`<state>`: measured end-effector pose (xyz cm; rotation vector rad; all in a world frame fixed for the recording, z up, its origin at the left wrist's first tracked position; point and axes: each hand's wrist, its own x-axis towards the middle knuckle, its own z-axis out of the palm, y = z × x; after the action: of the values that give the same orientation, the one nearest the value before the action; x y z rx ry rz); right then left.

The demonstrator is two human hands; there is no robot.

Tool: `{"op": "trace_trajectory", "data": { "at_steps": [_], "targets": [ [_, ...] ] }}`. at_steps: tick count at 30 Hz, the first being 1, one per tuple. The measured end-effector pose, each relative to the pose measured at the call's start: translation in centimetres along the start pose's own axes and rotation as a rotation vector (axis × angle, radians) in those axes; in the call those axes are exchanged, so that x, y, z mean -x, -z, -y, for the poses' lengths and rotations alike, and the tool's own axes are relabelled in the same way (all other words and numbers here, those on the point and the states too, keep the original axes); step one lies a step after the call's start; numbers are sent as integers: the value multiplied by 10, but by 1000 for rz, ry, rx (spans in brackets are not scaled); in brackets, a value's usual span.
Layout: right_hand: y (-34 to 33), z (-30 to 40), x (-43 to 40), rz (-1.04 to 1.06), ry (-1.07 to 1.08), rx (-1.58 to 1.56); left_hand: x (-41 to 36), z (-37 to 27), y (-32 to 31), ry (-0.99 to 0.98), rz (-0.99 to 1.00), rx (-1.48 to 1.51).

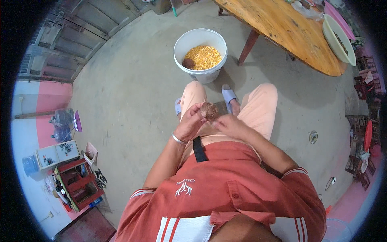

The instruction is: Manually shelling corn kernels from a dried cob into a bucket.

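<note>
A tangled brown ball of fibre or wire (pixel 210 111) is held over my lap, between the thumb and fingers of my left hand (pixel 193 118). My right hand (pixel 227 124) is just below and to the right of the ball, its fingers bent and slightly blurred; whether they pinch a strand cannot be made out. In front of my feet stands a white plastic bucket (pixel 200 50) holding yellow corn kernels (pixel 207 57). A dark brown round lump (pixel 188 63) lies on the corn at the bucket's near left side.
A wooden table (pixel 290 33) at the upper right bears a pale green basin (pixel 338 39) and plastic bags. Red wooden shelving (pixel 80 183) and water bottles (pixel 63 117) stand at the left. A small coil (pixel 313 137) lies on the floor at the right; chairs stand beyond.
</note>
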<state>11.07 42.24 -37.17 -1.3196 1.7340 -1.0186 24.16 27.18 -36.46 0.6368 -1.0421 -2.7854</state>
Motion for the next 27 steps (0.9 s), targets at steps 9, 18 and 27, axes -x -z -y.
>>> {"op": "trace_trajectory", "data": {
  "at_steps": [9,18,27],
  "targets": [
    [34,7,-19,-179,120,43,8,9,6,137,105,-354],
    [1,16,-2,1,106,1,-2,2,11,-40,-178,-185],
    [27,-16,-25,-141,-1,54,4,3,-8,50,136,-259]
  ]
}}
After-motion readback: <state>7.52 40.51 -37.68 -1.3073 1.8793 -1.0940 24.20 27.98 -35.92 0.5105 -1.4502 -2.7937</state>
